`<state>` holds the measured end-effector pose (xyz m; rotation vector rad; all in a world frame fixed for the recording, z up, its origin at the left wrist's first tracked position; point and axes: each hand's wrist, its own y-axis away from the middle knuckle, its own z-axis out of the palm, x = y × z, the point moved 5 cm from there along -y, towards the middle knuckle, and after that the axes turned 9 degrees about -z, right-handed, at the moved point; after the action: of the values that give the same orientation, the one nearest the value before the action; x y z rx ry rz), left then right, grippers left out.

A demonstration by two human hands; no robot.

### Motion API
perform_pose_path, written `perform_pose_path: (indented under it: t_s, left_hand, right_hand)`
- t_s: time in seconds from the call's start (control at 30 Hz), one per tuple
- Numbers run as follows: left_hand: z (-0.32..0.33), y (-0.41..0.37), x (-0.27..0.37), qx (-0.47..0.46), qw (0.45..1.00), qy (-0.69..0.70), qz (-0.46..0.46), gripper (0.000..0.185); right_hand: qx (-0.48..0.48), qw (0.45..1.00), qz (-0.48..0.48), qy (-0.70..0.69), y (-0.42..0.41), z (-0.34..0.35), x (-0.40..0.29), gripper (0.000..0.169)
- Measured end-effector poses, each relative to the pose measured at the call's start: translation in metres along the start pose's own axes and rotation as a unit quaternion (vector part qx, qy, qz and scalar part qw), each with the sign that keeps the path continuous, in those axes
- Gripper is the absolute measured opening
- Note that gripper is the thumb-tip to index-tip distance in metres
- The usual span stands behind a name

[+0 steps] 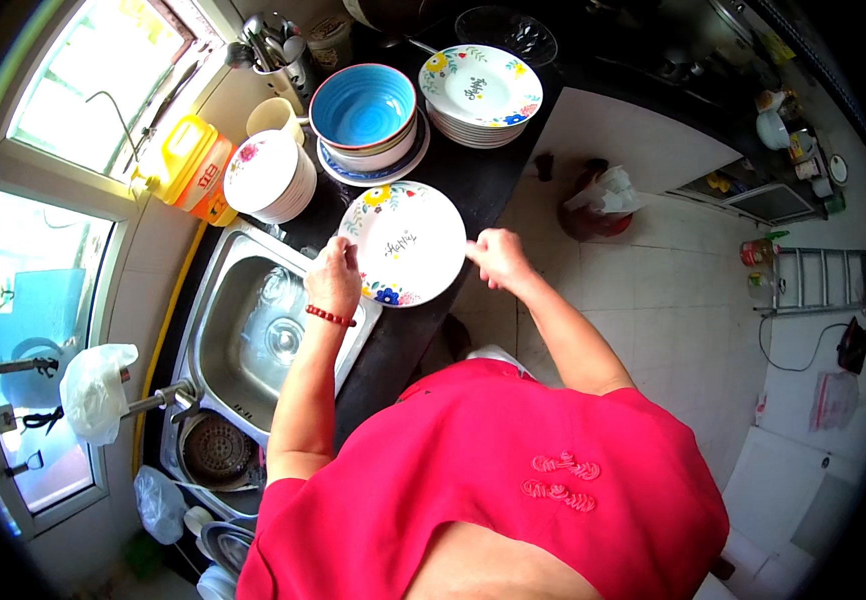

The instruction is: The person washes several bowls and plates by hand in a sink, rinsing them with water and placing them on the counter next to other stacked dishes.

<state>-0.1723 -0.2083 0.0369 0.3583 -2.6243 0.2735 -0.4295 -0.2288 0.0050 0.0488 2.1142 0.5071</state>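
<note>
A white plate with a floral rim and black lettering [410,247] is between my hands, over the dark countertop's edge. My left hand [334,279], with a red bead bracelet at the wrist, grips its left rim, the thumb on top. My right hand [499,259] is at the right rim, its fingertips touching or very near it; how firmly it holds is unclear. Beyond lies a stack of matching plates [482,86]. Left of that, a blue bowl [363,105] tops some nested bowls on a blue-rimmed plate [422,154]. A stack of white bowls [262,171] leans near the sink.
A steel sink [253,315] with a faucet [170,396] is at left. A yellow jug [185,161], a cream mug [275,118] and a utensil holder [283,79] stand behind it. A glass bowl [506,34] is at the back. A red bin [596,214] stands on the floor.
</note>
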Motion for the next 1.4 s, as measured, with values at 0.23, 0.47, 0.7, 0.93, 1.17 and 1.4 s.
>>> perform_pose_path:
  t_s: [0.23, 0.47, 0.7, 0.93, 1.17, 1.4]
  left_hand:
    - [0.042, -0.055, 0.108, -0.251, 0.918, 0.305, -0.036, 0.015]
    - [0.103, -0.114, 0.158, -0.294, 0.817, 0.442, -0.226, 0.025]
    - [0.123, -0.125, 0.166, -0.288, 0.785, 0.473, -0.277, 0.022]
    - [0.126, -0.123, 0.170, -0.331, 0.699, 0.536, -0.338, 0.016]
    - [0.123, -0.122, 0.174, -0.274, 0.661, 0.633, -0.296, 0.019]
    - [0.119, -0.100, 0.176, -0.273, 0.602, 0.711, -0.241, 0.022]
  right_hand:
    - [0.239, 0.927, -0.014, -0.288, -0.063, -0.102, 0.006, 0.036]
    - [0.257, 0.911, 0.022, -0.322, -0.124, -0.136, 0.004, 0.044]
    - [0.237, 0.904, 0.016, -0.356, -0.137, -0.143, 0.002, 0.026]
    - [0.241, 0.885, 0.074, -0.392, -0.139, -0.134, 0.006, 0.025]
    - [0.219, 0.881, -0.008, -0.419, -0.143, -0.134, 0.005, 0.022]
    - [0.256, 0.783, -0.146, -0.548, -0.116, -0.126, -0.002, 0.017]
